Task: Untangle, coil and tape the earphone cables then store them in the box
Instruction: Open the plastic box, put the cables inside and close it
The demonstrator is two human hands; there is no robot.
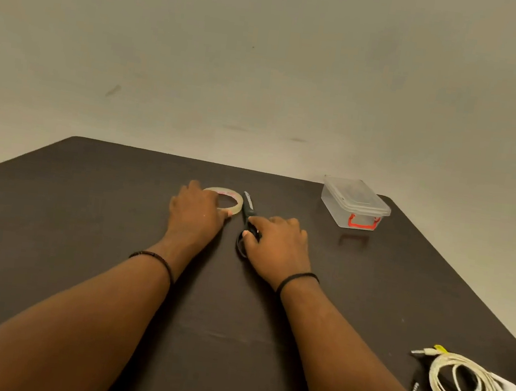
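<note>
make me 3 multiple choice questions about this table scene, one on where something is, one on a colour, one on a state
1. Where do the earphones lie?
A. inside the box
B. at the near right of the table
C. under the left hand

2. What colour is the latch on the box?
A. red
B. blue
C. green

3. How is the box?
A. lid off beside it
B. tipped on its side
C. upright with its lid on

Answers:
1. B, the white cables sit in a loose bundle at the near right of the table, far from the box.
2. A, a red latch shows on the front wall of the clear box.
3. C, the lid sits on top of the box.

Meanwhile the left hand grips the tape roll and the right hand grips the scissors.
</note>
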